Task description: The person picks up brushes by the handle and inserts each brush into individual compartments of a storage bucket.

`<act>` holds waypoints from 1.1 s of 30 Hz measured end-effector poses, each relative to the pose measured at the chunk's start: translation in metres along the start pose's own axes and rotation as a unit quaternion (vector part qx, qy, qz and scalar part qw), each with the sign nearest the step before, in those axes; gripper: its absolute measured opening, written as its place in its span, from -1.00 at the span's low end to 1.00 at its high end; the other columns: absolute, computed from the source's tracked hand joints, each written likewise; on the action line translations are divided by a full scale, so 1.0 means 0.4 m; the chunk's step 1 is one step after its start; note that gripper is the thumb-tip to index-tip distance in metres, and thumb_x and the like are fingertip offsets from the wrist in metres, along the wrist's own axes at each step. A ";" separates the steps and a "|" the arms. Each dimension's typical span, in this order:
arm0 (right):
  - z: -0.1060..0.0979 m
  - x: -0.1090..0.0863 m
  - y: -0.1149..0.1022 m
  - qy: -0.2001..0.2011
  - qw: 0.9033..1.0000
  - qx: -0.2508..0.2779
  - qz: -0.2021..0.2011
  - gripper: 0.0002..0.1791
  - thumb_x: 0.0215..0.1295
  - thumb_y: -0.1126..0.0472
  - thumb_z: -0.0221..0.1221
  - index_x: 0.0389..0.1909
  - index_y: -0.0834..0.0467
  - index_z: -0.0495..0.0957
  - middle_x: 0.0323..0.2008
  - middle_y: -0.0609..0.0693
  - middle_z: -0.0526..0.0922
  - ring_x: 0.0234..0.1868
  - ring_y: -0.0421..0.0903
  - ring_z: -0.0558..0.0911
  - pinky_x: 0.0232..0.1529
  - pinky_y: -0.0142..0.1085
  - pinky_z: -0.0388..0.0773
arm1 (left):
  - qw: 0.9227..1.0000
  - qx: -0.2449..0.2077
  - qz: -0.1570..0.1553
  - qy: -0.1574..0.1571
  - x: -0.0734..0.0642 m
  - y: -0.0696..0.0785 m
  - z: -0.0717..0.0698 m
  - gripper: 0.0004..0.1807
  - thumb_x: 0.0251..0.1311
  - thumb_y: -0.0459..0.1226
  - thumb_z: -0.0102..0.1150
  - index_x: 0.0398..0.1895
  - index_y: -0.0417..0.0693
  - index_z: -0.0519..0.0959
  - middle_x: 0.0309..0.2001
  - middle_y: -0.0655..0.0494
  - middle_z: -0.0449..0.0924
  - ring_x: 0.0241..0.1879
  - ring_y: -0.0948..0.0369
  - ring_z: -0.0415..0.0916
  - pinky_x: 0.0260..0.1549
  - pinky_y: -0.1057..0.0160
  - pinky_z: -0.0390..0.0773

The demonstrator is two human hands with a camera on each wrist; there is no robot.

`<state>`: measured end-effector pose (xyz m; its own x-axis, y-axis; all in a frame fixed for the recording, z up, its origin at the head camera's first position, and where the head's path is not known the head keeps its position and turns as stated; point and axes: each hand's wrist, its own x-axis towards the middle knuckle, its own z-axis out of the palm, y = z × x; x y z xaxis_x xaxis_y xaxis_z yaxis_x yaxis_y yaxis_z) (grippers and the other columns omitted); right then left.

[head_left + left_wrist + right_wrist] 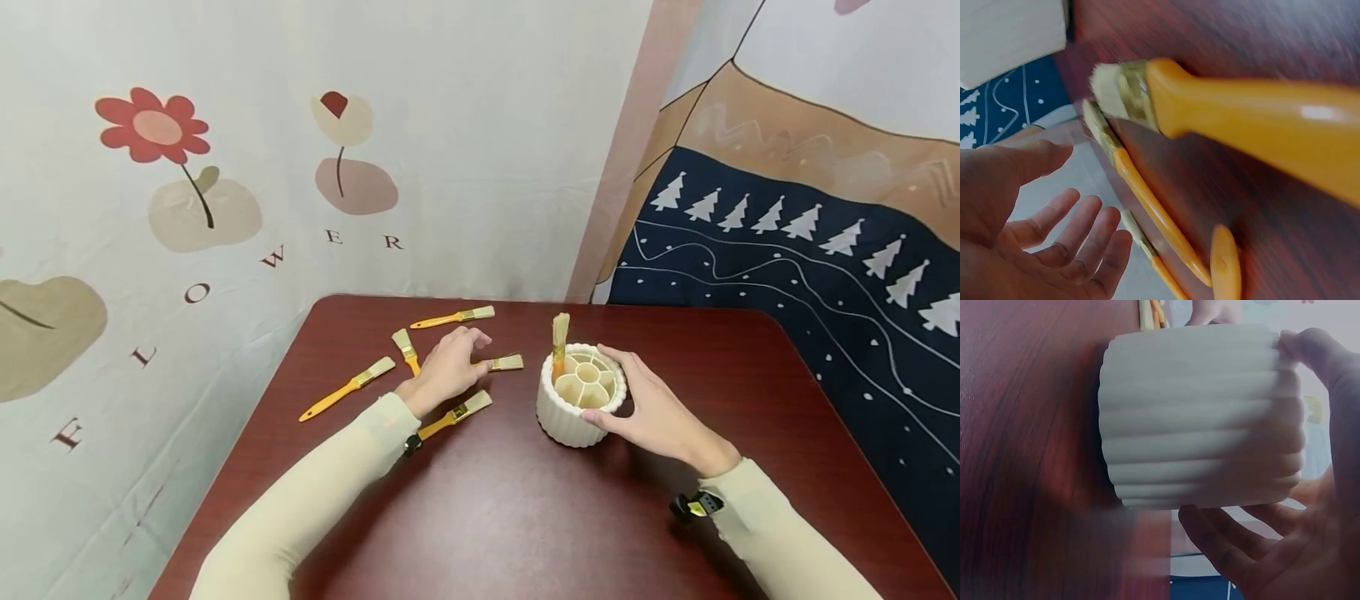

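Note:
My left hand (448,368) reaches over flat paintbrushes with orange handles. In the left wrist view its fingers are loosely bent, the thumb stands apart, and nothing is held. Nearest it lies a paintbrush (510,362) whose handle is mostly hidden by the hand. Another paintbrush (468,406) lies beside the left wrist, its handle end covered. On the right, my right hand (656,412) grips a round cream ribbed holder (572,427), thumb on the near rim and fingers round the far side. The holder is divided into several compartments. One paintbrush (559,337) stands in its left compartment, bristles up.
More paintbrushes lie on the dark red table (517,525): one at the back (453,317), one at the left (347,389), and one (406,346) partly behind the left hand. Behind the table hangs a printed cloth (480,167).

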<state>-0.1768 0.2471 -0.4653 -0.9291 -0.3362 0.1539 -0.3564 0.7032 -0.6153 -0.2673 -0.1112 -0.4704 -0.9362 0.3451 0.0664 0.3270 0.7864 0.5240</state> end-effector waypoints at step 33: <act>0.055 -0.031 -0.099 0.092 0.989 -0.029 0.112 0.30 0.35 -0.56 0.49 0.71 0.30 0.24 0.62 0.31 0.42 0.49 0.29 0.68 0.47 0.32 0.73 | 0.995 0.090 0.001 -0.033 0.040 -0.019 0.038 -0.77 0.58 -0.16 0.54 0.13 -0.04 0.87 0.04 -0.01 0.78 0.00 0.06 0.72 0.04 0.02 0.82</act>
<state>-0.1489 0.2099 -0.4598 -0.9857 -0.0521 0.1602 -0.1397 0.7842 -0.6046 -0.2829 -0.1039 -0.4864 -0.9266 0.3760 0.0078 0.3532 0.8627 0.3620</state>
